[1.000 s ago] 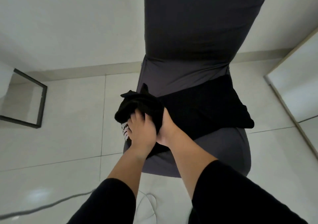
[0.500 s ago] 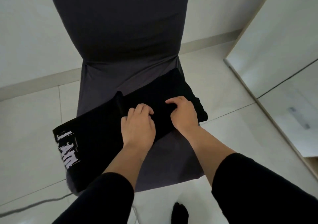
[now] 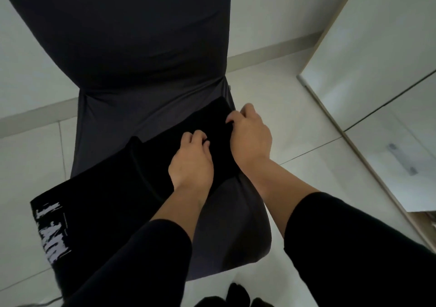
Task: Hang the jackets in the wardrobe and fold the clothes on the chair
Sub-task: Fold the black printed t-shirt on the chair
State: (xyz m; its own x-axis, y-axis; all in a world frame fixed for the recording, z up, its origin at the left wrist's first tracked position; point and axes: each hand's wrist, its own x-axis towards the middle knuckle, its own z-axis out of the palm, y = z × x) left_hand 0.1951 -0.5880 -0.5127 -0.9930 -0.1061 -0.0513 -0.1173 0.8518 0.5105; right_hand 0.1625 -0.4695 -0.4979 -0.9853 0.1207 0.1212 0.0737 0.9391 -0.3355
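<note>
black garment (image 3: pixel 99 202) on chair (image 3: pixel 146 115), white print unreadable | left hand (image 3: pixel 191 162) fingers curled pinching it | right hand (image 3: pixel 251 136) gripping its edge

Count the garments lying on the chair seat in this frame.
1: a black garment with white print, spread across the chair seat, its printed end hanging off the near-left edge. Both hands grip its far-right end. Layers folded underneath may be hidden.
</note>
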